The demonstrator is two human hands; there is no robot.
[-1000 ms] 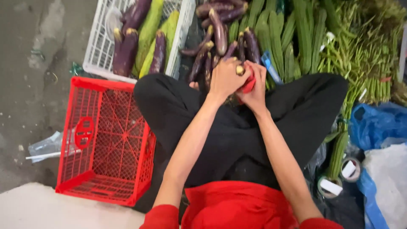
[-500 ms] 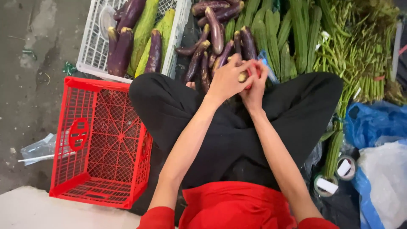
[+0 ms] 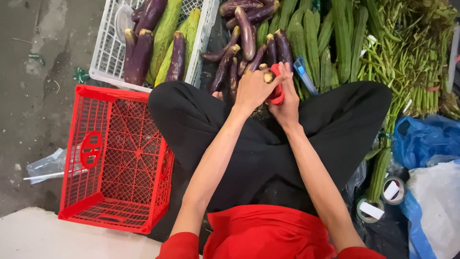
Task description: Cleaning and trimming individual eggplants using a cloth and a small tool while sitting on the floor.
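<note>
I sit cross-legged in black trousers with both hands raised together over my knees. My left hand [image 3: 251, 88] is closed around the end of a purple eggplant, and its pale cut stem [image 3: 267, 76] pokes out by the fingers. My right hand [image 3: 288, 103] presses against it and grips a small red-handled tool [image 3: 276, 92], whose blade is hidden. Right beyond the hands lies a pile of long purple eggplants [image 3: 247, 41].
An empty red plastic crate [image 3: 115, 158] stands at my left. A white crate [image 3: 108, 52] beyond it holds eggplants and green gourds. Ridged green gourds [image 3: 316, 38], bundled long beans [image 3: 407, 52], a blue cutter [image 3: 304, 74], blue bags [image 3: 426, 139] and tape rolls [image 3: 383, 199] lie to the right.
Both hands stayed together at the eggplant. The red tool, partly covered half a second ago, shows again between the hands. The view has shifted slightly.
</note>
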